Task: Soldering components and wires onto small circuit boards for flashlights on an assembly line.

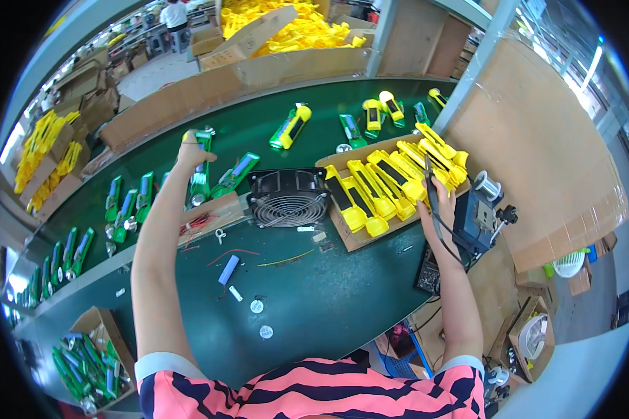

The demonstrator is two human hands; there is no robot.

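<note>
My left hand (193, 150) reaches over the green belt at the far left, thumb and fingers spread across a green plastic housing (200, 180); some yellow shows at its fingertips. Another green housing with a blue cylindrical cell (243, 166) lies to its right. My right hand (438, 201) is closed round a soldering iron (430, 173), whose tip points away over a cardboard box (356, 244) of yellow plastic housings with dark panels (377, 187). The iron's cable trails along my right forearm. A loose blue cell (228, 269) rests on the green table between my arms.
A black fan (288, 198) stands left of the box. A solder spool (487, 186) and a dark blue device (476, 222) stand right of it. Green housings (117, 202) line the belt's left. A carton (122, 349) of green housings stands lower left; red wires (201, 222) lie on cardboard.
</note>
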